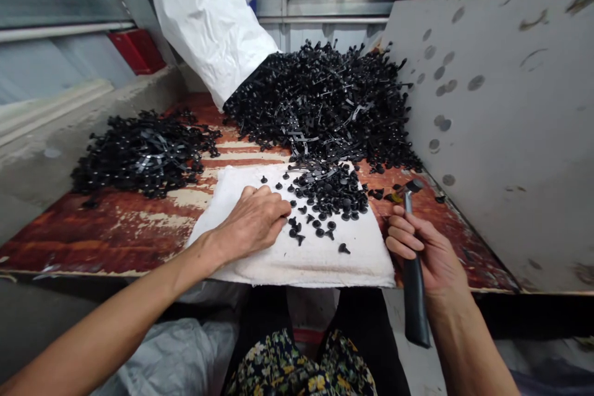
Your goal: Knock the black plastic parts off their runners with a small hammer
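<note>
Left hand (253, 223): palm down on the cloth (325, 263), near its left edge, fingertips among loose studs (331, 195); I cannot tell if it pinches one.
Right hand (424, 253): clamped on the hammer (413, 288) handle, just off the cloth's right edge.
Studs: clustered towards the cloth's far edge.
Pile (325, 99): board's (116, 229) far edge.

The cloth (320, 260) lies on the worktop (93, 229), at its near edge. On the cloth's far half sits a cluster of studs (331, 195). Behind the cloth rises the large heap (325, 99), with a sack (208, 18) behind that. Left of the cloth, well apart, lies a smaller heap (139, 151). The left hand (253, 219) rests on the cloth's left part, its fingers at the cluster. Just right of the cloth, the right hand (424, 247) grips a hammer (413, 272). Farther right stands a leaning panel (501, 124).
</note>
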The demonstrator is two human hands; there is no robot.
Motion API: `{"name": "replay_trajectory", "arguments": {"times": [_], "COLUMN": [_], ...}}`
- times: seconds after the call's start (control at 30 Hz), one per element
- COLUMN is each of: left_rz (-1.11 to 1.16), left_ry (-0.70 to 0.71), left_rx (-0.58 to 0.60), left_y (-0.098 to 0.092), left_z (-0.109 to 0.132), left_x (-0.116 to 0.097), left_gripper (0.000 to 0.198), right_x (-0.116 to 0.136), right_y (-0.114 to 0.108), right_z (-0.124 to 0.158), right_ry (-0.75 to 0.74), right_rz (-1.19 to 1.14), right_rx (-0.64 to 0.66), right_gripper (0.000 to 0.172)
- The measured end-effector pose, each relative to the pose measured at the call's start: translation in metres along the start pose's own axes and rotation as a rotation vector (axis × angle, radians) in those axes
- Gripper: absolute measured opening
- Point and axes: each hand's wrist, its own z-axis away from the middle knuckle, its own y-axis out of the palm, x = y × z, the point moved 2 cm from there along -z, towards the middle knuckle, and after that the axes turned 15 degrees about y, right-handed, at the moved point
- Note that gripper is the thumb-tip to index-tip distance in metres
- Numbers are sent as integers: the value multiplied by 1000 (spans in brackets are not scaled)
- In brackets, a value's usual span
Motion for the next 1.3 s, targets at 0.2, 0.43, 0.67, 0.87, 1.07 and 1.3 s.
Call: {"name": "replay_trajectory", "arguments": {"times": [0.2,0.43,0.67,0.87,1.07,1.3], "left_rz": [-23,31,-30,127,71,-15], "left_ry": [-12,-50,-40,-60,-82,-34], "left_rx": [112,-33,69,120,119,-53], "left_y": [-2,-5,2,1,-1,1], "left_z": [-27,-3,3,-7,-3,7], "left_x": [2,2,-11,0,-3,-20], "left_gripper": [22,18,19,22,19,15], "right_x": [0,2,1,2,2,2], "right_y": [-3,-5,-5,-7,-7,-7], "right_z": [0,0,0,-1,0,-1], "right_ry": [-4,5,12,19,5,-1], "right_rz": [36,74,35,62,70,92], "right_rx": [47,63,61,72,63,70], "right_gripper": [23,18,17,15,25,21]}}
